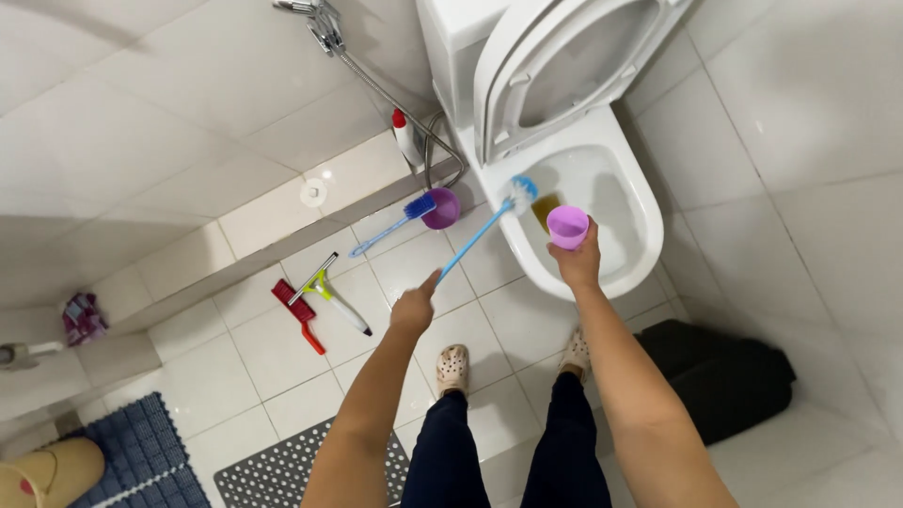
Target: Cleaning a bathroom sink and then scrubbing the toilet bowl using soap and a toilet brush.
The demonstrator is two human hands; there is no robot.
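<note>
The person stands before the toilet (pixel 628 218), which is at about 12 o'clock from the feet, with the seat and lid (pixel 555 66) lifted up against the tank, so the bowl is open for reaching inside.

The left hand (pixel 414 306) is closed around the end of the long blue handle of a toilet brush (pixel 480 232). The handle goes up toward 1 o'clock, and the brush head (pixel 518 192), white and blue bristles, lies on the near-left rim of the bowl. Holding it at the far end keeps the hand away from the bowl. The right hand (pixel 578 263) holds a small purple cup (pixel 568 226) from below, fingers wrapped around its base, the open mouth facing up. The cup is above the front part of the bowl, just right of the brush head, so that anything falling from it goes into the bowl. I cannot tell if something is inside the cup.

On the floor at 10 o'clock from the left hand lie a second brush (pixel 393 224) with a blue handle, its head touching a round purple holder (pixel 442 208). Further to 9 o'clock are a window squeegee (pixel 329 292) and a red scrub brush (pixel 299 315), well apart from the toilet. A white bottle with a red cap (pixel 406 139) stands beside the tank, near the hose (pixel 386 89). A dark cloth (pixel 724 376) lies at 3 o'clock.
</note>
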